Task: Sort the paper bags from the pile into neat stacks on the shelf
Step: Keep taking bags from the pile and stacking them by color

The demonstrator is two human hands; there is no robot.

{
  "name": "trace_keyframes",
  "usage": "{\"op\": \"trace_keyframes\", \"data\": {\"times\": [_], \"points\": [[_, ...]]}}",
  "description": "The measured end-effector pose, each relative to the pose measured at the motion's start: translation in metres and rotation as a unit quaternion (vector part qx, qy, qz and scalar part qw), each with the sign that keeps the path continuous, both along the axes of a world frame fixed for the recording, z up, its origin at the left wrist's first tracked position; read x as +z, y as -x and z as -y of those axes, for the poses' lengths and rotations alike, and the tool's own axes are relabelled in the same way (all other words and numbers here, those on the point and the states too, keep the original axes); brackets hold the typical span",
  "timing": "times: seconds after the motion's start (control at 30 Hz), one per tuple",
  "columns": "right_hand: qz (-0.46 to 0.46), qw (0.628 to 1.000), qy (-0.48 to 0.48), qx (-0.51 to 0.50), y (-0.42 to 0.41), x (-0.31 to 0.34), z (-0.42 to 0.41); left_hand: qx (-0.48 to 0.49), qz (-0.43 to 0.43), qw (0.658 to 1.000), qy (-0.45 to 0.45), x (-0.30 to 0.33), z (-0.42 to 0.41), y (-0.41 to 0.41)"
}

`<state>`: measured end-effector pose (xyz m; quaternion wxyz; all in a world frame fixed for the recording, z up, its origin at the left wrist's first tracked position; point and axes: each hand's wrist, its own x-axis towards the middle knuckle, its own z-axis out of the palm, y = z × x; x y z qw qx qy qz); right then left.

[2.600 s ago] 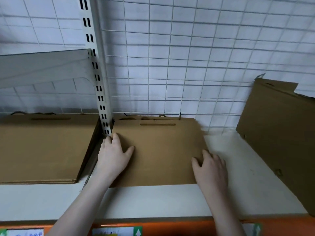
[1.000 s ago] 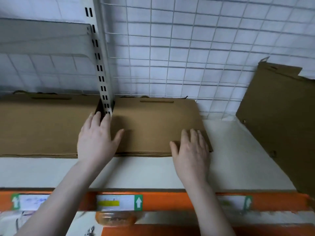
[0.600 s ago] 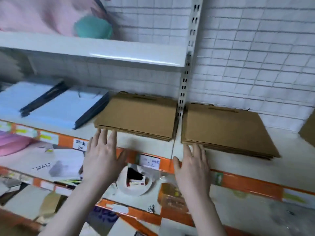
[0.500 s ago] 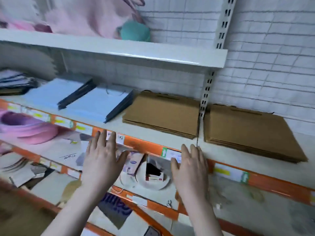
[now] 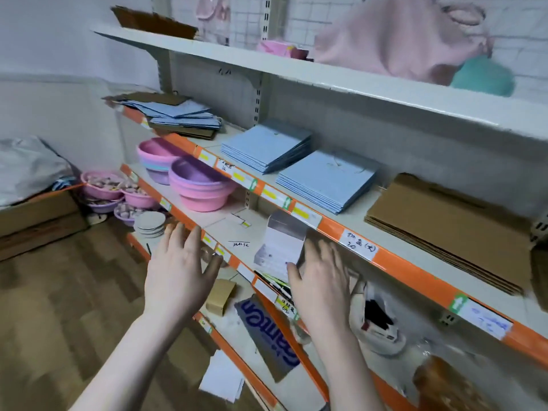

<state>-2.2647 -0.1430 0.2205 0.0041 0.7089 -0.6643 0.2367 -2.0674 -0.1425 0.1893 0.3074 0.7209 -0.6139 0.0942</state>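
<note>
On the middle shelf: the shelf (image 5: 364, 216) carries the sorted paper bags; its orange front edge runs from 10 o'clock down to 4 o'clock.
Brown stack: a flat stack of brown paper bags (image 5: 450, 229) lies at 3 o'clock, its right end cut off by a shelf upright and the frame edge.
Blue stacks: two neat stacks of blue paper bags lie side by side, one (image 5: 326, 179) just left of the brown stack, the other (image 5: 267, 145) further toward 12 o'clock.
Pile: a loose pile of mixed blue and brown bags (image 5: 175, 115) sits at the far left end of that shelf, at 11 o'clock, overlapping and askew; how many it holds cannot be counted.
Left hand: the left hand (image 5: 178, 274) hovers in front of the lower shelves at 7 o'clock, fingers spread and straight, grasping nothing.
Right hand: the right hand (image 5: 321, 280) hovers at 6 o'clock, palm down, fingers relaxed, empty; its fingertips are blurred against the shelf edge.
Lower shelf: stacked pink and purple bowls (image 5: 195, 185) stand at 9 o'clock.
Small box: a white box with its flap up (image 5: 281, 247) stands just beyond the right hand; whether they touch cannot be told.
Price labels: handwritten tags (image 5: 357, 244) on the orange edge are too blurred to read.
Top shelf: pink cloth (image 5: 400, 37) and a teal object (image 5: 483, 77), both soft with blur.
</note>
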Motion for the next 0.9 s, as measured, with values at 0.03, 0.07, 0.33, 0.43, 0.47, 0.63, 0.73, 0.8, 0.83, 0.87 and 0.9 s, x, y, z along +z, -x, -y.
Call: {"op": "trace_keyframes", "data": {"times": [0.03, 0.07, 0.33, 0.43, 0.47, 0.63, 0.73, 0.8, 0.83, 0.87, 0.9], "points": [[0.004, 1.0, 0.003, 0.01, -0.012, -0.001, 0.008, 0.008, 0.002, 1.0, 0.002, -0.001, 0.005, -0.011], [0.008, 1.0, 0.002, 0.017, -0.024, -0.003, 0.017, 0.016, 0.005, 1.0, 0.0, -0.002, 0.011, -0.023], [0.012, 0.999, 0.022, 0.036, -0.118, -0.018, 0.142, 0.055, 0.058, 0.997, 0.0, -0.002, 0.112, -0.125], [0.036, 0.998, 0.045, 0.025, -0.156, -0.017, 0.207, 0.058, 0.055, 0.997, -0.008, 0.007, 0.17, -0.167], [0.044, 0.997, 0.056, 0.021, -0.168, -0.017, 0.229, 0.063, 0.057, 0.996, -0.01, 0.01, 0.188, -0.179], [0.058, 0.996, 0.066, 0.03, -0.229, -0.006, 0.314, 0.087, 0.052, 0.995, -0.012, 0.025, 0.253, -0.239], [0.054, 0.995, 0.065, 0.044, -0.267, 0.0, 0.348, 0.101, 0.042, 0.994, -0.012, 0.024, 0.288, -0.28], [0.052, 0.995, 0.072, 0.047, -0.292, -0.001, 0.373, 0.104, 0.046, 0.994, -0.006, 0.025, 0.315, -0.306], [0.053, 0.995, 0.072, 0.048, -0.304, -0.002, 0.384, 0.102, 0.038, 0.994, -0.004, 0.025, 0.329, -0.318], [0.053, 0.995, 0.069, 0.048, -0.316, -0.003, 0.395, 0.099, 0.028, 0.995, -0.003, 0.025, 0.342, -0.331], [0.048, 0.996, 0.062, 0.045, -0.329, -0.003, 0.406, 0.094, 0.021, 0.995, -0.006, 0.024, 0.356, -0.345]]}}
